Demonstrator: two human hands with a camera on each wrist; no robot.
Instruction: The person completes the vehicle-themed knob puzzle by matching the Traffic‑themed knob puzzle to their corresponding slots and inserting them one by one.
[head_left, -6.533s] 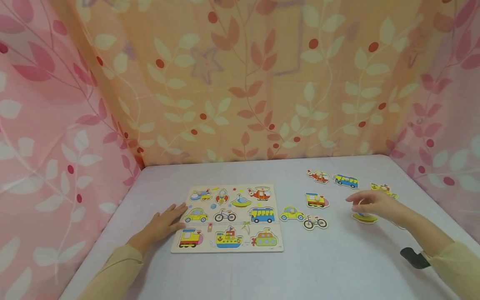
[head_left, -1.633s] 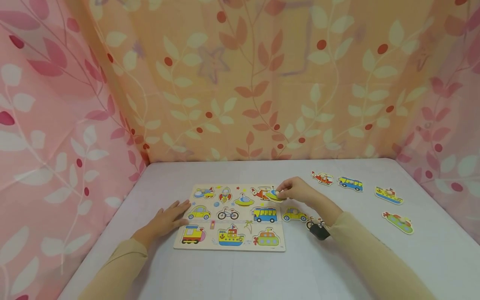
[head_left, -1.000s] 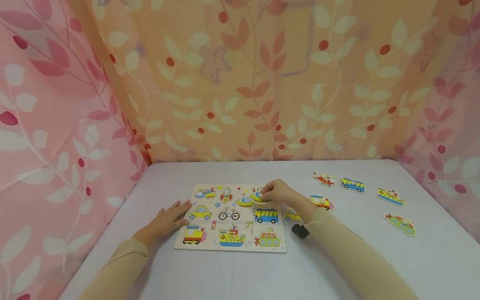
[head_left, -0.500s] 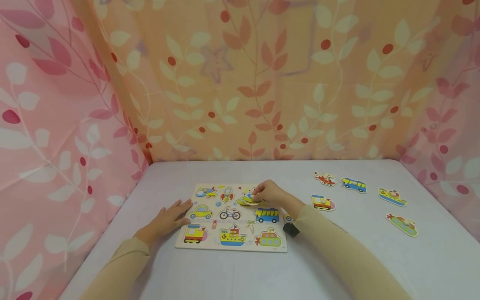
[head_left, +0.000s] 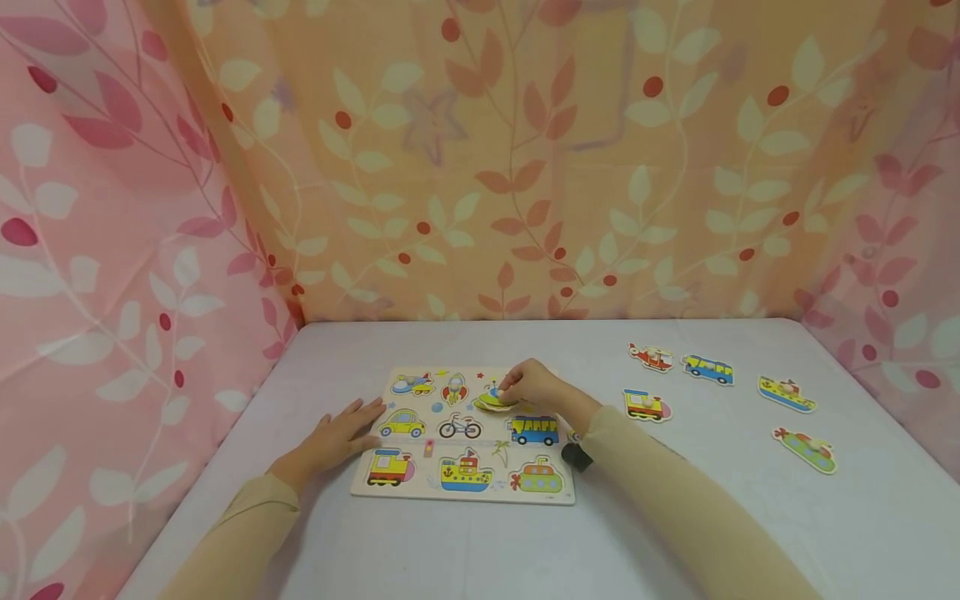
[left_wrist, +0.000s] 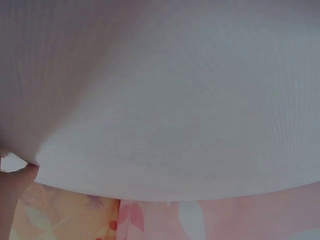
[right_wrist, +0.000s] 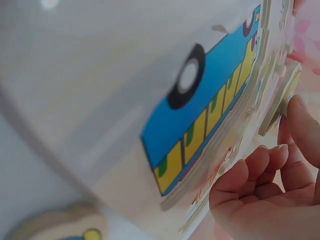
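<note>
My right hand (head_left: 536, 387) pinches the knob of a yellow-and-green UFO puzzle piece (head_left: 492, 403) over the UFO recess in the board's top row. In the right wrist view the thumb and a finger grip that piece (right_wrist: 281, 100), which stands tilted a little off the board. The wooden puzzle board (head_left: 465, 497) lies flat on the table. My left hand (head_left: 337, 437) rests along its left edge with fingers spread. Only a bit of that hand (left_wrist: 17, 187) shows in the left wrist view. Plane (head_left: 411, 384) and rocket (head_left: 453, 389) pieces with knobs sit in the top row.
Right of the board lie loose pieces: a helicopter (head_left: 651, 357), a bus (head_left: 708, 369), a train (head_left: 647, 406), a ship (head_left: 786, 393) and a submarine (head_left: 805, 450). A car piece (head_left: 573, 437) is mostly hidden by the right wrist. Patterned curtains (head_left: 480, 208) surround the table.
My right hand picked up the UFO piece from the right side, carried it left over the helicopter picture and brought it to the UFO recess. My left hand stayed at the board's edge.
</note>
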